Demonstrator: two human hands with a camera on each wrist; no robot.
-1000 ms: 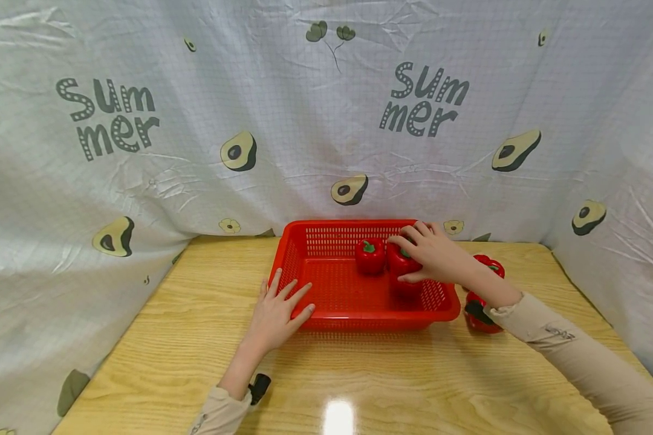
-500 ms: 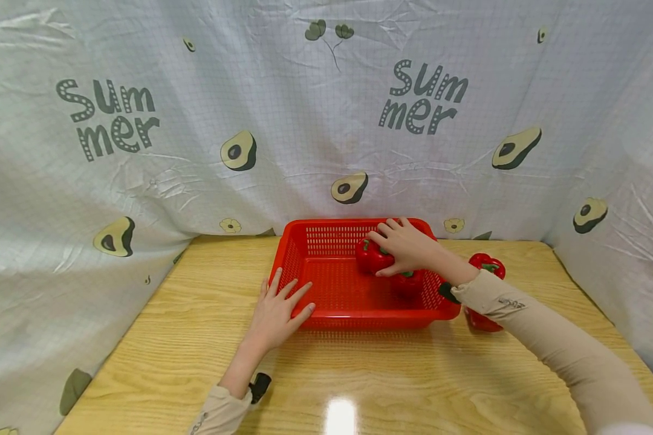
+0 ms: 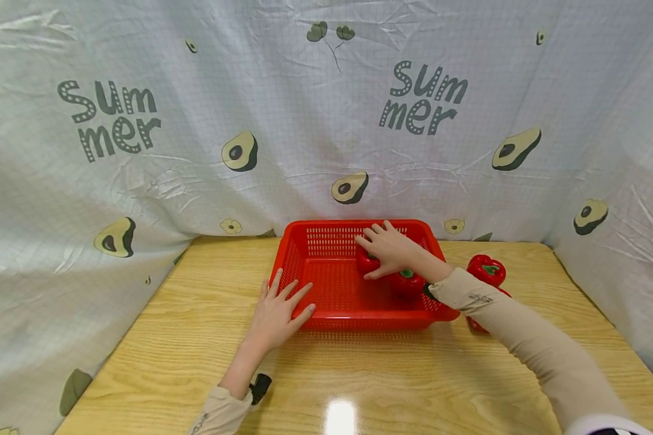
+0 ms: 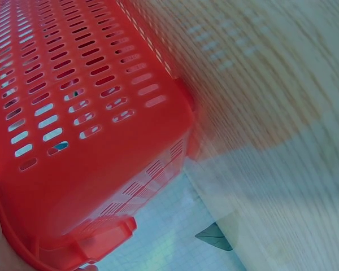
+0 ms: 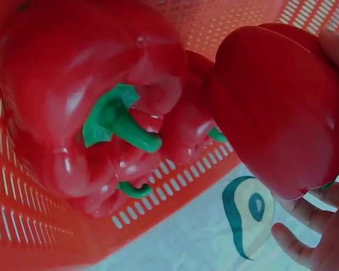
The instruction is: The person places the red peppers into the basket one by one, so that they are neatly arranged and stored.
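My left hand (image 3: 276,317) rests, fingers spread, on the left front corner of a red plastic basket (image 3: 354,316). Inside the basket, my right hand (image 3: 392,249) holds a red bell pepper (image 5: 282,107), with its fingers and thumb around it. Close by in the right wrist view is a large bell pepper (image 5: 51,73) with a green stem, and more peppers lie behind it. The head view shows one bell pepper (image 3: 406,284) below the right forearm. The right hand partly hides another red pepper (image 3: 367,262), and I cannot tell whether it is the held one.
Right of the basket, a red bell pepper (image 3: 486,269) stands on the wooden table (image 3: 359,368). The right sleeve largely covers another pepper (image 3: 476,326) there. A white cloth (image 3: 283,90) printed with avocados hangs behind and at both sides.
My right hand has carried the bell pepper leftward within the basket, uncovering the one at the right. The left hand has stayed on the basket's corner.
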